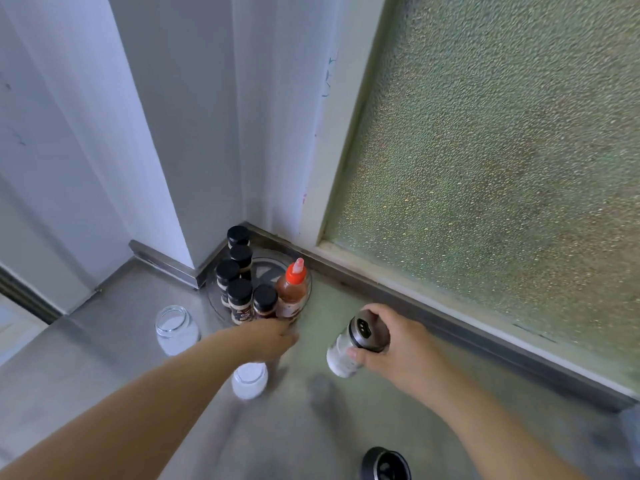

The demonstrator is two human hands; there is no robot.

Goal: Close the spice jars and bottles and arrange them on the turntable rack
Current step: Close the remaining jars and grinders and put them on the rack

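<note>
A clear round turntable rack [266, 269] sits in the corner of the steel counter. On it stand several black-capped spice jars [239, 296] and a hot sauce bottle with an orange cap [292, 289]. My left hand [273, 336] reaches to the rack's front edge, its fingers hidden and blurred there. My right hand [388, 341] grips a white shaker with a metal lid [356, 344], tilted in the air to the right of the rack. Two open glass jars of white powder stand on the counter, one at the left [175, 325] and one [250, 379] under my left wrist.
A dark round lid [386, 464] shows at the bottom edge. A white wall corner rises behind the rack and a frosted window [485, 168] fills the right side. A steel upstand [415, 303] runs along the counter's back.
</note>
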